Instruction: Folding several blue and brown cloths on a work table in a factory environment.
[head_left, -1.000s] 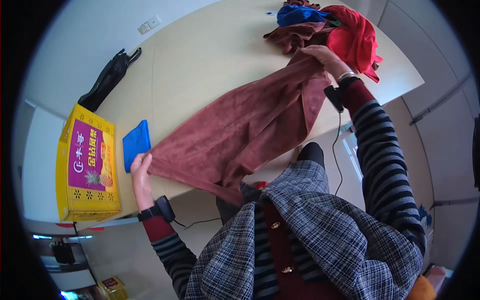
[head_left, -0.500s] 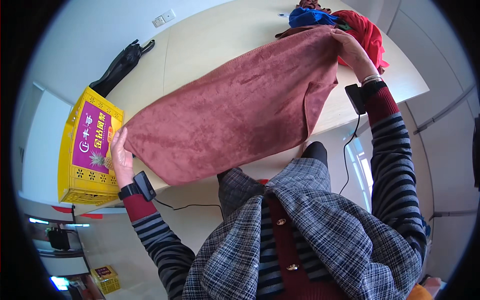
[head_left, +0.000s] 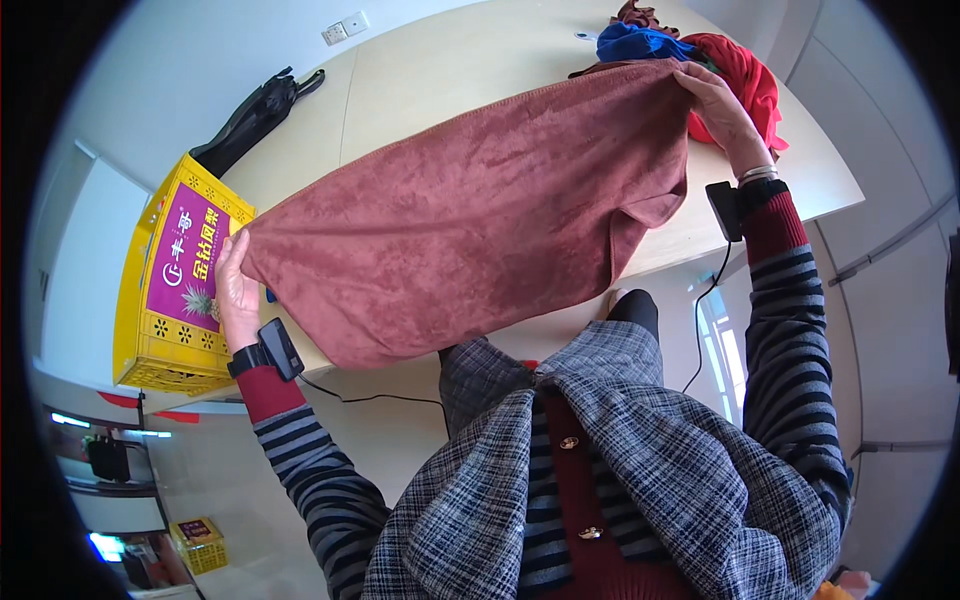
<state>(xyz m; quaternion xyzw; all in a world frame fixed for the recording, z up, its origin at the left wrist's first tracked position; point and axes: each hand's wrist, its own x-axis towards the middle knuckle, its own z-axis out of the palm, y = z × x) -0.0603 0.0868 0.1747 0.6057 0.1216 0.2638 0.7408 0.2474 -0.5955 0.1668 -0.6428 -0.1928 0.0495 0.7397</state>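
Note:
A dusty-red towel [head_left: 470, 220] is stretched between my two hands, its lower part hanging over the table's front edge. My left hand [head_left: 236, 285] pinches its left corner, close beside a yellow crate [head_left: 180, 270] with a purple label. At the far right, my right hand [head_left: 718, 108] grips the upper right corner, in front of a pile of cloths. In that pile I see a red cloth [head_left: 745, 85] and a blue cloth [head_left: 640, 43]. The towel's right side folds back a little near its lower corner. Both hands are closed on the fabric.
A pale wooden table [head_left: 400, 90] lies under the towel. Behind the crate is a black folded umbrella-like item [head_left: 258, 118]. Cables run from the devices on my wrists. Another yellow crate [head_left: 200, 545] stands on the floor at lower left.
The towel is still held at both corners. My right hand has shifted slightly right, my left hand slightly left and up, and the towel's right fold has changed shape.

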